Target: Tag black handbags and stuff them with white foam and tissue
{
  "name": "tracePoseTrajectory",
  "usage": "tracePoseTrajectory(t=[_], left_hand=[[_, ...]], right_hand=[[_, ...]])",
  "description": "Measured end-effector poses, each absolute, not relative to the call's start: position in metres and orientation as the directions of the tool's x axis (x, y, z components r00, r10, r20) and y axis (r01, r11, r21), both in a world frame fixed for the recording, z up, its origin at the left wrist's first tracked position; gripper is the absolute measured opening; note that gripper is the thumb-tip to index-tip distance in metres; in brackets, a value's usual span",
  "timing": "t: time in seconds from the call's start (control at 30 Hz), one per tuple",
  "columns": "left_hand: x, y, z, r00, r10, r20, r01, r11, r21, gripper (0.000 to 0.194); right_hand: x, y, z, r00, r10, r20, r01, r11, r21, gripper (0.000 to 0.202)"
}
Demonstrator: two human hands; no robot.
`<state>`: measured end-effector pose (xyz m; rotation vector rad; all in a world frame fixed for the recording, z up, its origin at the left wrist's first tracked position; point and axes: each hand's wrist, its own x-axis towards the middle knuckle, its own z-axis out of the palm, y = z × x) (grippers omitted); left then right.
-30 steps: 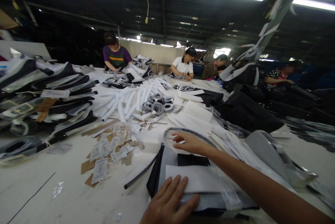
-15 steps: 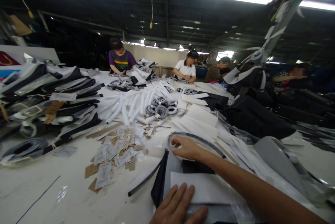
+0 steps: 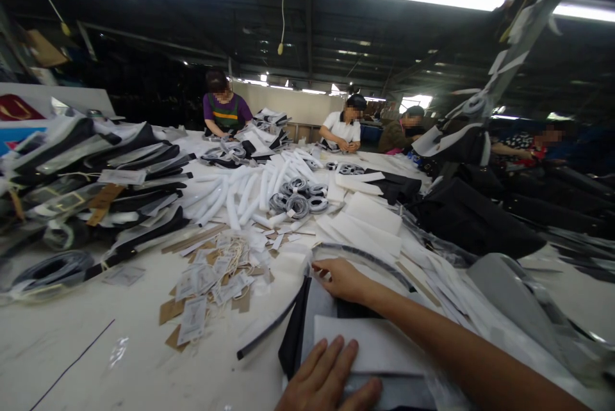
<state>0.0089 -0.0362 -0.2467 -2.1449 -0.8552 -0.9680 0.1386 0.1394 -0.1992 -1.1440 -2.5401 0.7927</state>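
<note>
**One palm steadying the foam, the other hand working at the strap's curve**

The person's left hand (image 3: 327, 376) is lying palm down at the near edge, its fingers spreading over a white foam sheet (image 3: 369, 340) and gripping nothing. That sheet is lying on a black-and-grey bag piece (image 3: 295, 328), which is resting on the bench (image 3: 158, 366) directly in front of the person.

Beyond it, the right hand (image 3: 343, 282) is hovering over the far end of the piece, where a slim grey strap (image 3: 264, 335) is curving round. Its fingers are bending inward, thumb side near the strap; whether they are pinching it, or only touching it, I cannot tell. One dark end of the strap is pointing out across the bench, left of the piece.

The step in hand is looking like the arranging of the strap against the padded piece. The next move, as I judge it, is calling for a sure hold on the curve, with the left palm bracing the foam so that nothing is sliding.

To the left, a heap of tags (image 3: 225, 270) is lying well within reach; farther off, coiled strips (image 3: 296, 196) are sitting among white foam tubes (image 3: 235, 190).
</note>
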Motion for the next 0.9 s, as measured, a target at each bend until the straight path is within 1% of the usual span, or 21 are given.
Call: tracePoseTrajectory(t=[0.07,0.1,0.17,0.23,0.33,0.4,0.57,0.73,0.8,0.9], left_hand=[[0.009,-0.036,-0.247,0.521,0.301,0.798,0.757,-0.594,-0.270,0.032],[0.009,-0.036,-0.247,0.522,0.302,0.798,0.757,-0.594,-0.270,0.033],[0.009,-0.036,-0.246,0.520,0.306,0.797,0.759,-0.593,-0.267,0.032],[0.009,-0.036,-0.245,0.518,0.306,0.799,0.759,-0.594,-0.265,0.031],[0.009,-0.036,-0.245,0.519,0.297,0.801,0.756,-0.596,-0.269,0.030],[0.009,-0.036,-0.247,0.524,0.297,0.798,0.756,-0.595,-0.275,0.032],[0.009,-0.035,-0.254,0.539,0.320,0.780,0.758,-0.587,-0.283,0.033],[0.010,-0.034,-0.257,0.548,0.315,0.775,0.757,-0.581,-0.299,0.035],[0.010,-0.034,-0.257,0.551,0.319,0.771,0.760,-0.574,-0.305,0.035],[0.010,-0.034,-0.259,0.569,0.330,0.753,0.753,-0.577,-0.316,0.036]], right_hand=[[0.136,0.143,-0.206,-0.602,0.797,0.037,0.636,0.507,-0.582,0.014],[0.136,0.146,-0.209,-0.567,0.822,0.051,0.644,0.481,-0.594,0.013],[0.137,0.151,-0.215,-0.508,0.859,0.056,0.644,0.423,-0.638,0.017],[0.140,0.157,-0.219,-0.476,0.879,0.027,0.621,0.357,-0.698,0.020],[0.147,0.166,-0.219,-0.455,0.890,-0.033,0.567,0.261,-0.781,0.035],[0.153,0.170,-0.217,-0.460,0.886,-0.060,0.525,0.217,-0.823,0.042],[0.166,0.179,-0.214,-0.504,0.861,-0.077,0.428,0.171,-0.887,0.038],[0.173,0.185,-0.220,-0.546,0.829,-0.122,0.386,0.119,-0.915,0.041],[0.174,0.186,-0.222,-0.564,0.814,-0.140,0.371,0.099,-0.924,0.045],[0.178,0.187,-0.220,-0.585,0.790,-0.183,0.357,0.048,-0.933,0.060]])
